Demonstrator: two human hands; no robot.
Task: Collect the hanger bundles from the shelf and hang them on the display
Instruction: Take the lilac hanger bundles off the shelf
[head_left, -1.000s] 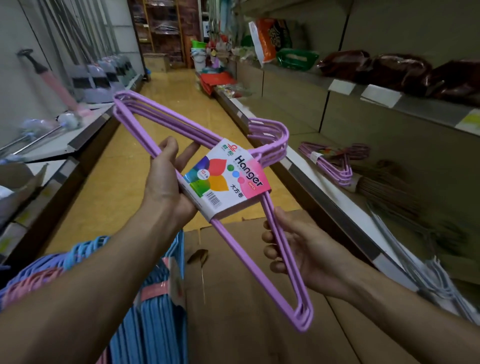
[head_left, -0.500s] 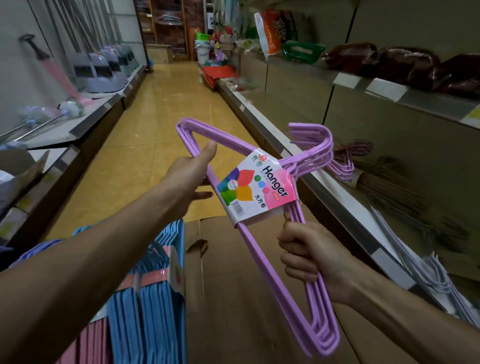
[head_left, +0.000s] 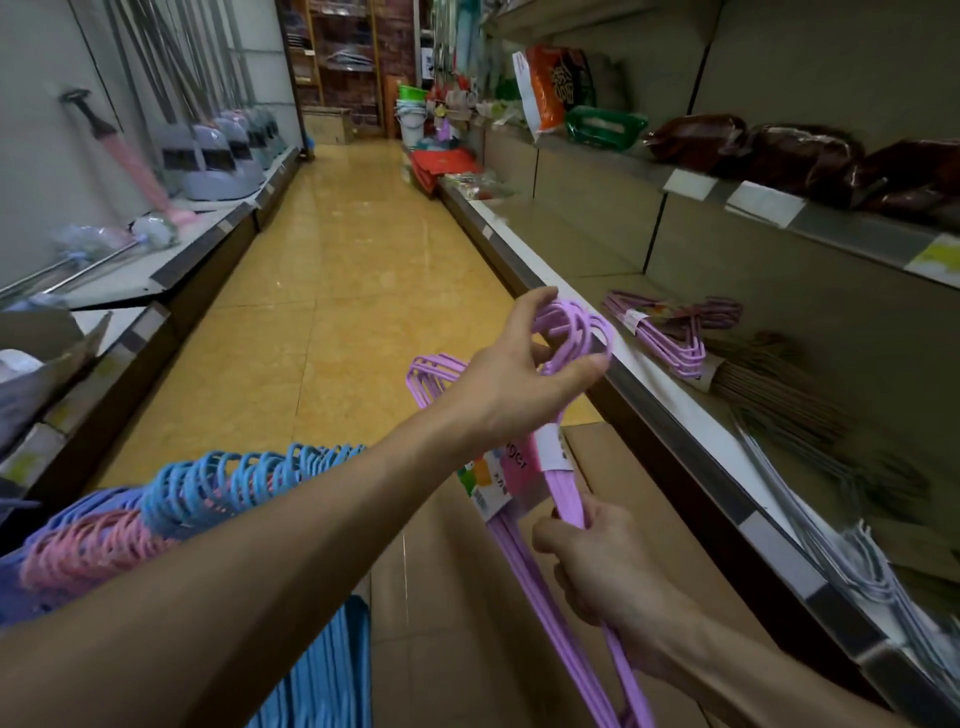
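Hands grip purple hanger bundle (head_left: 563, 499): left (head_left: 511, 384) round hooks, right (head_left: 597, 566) apparently round bars.

Two hands are in sight, the left hand (head_left: 511, 384) and the right hand (head_left: 597, 561), and between them they hold one purple hanger bundle (head_left: 566, 499). One more purple bundle (head_left: 670, 332) lies on the bottom shelf (head_left: 649, 379) to the right. Three dark brown bags (head_left: 800, 156) sit in a row on the shelf above, with one orange packet (head_left: 550, 88) and one green basket (head_left: 602, 124) further along. At lower left, hooks in three colours crowd together, blue (head_left: 244, 478), pink (head_left: 88, 545) and lilac; too many to count
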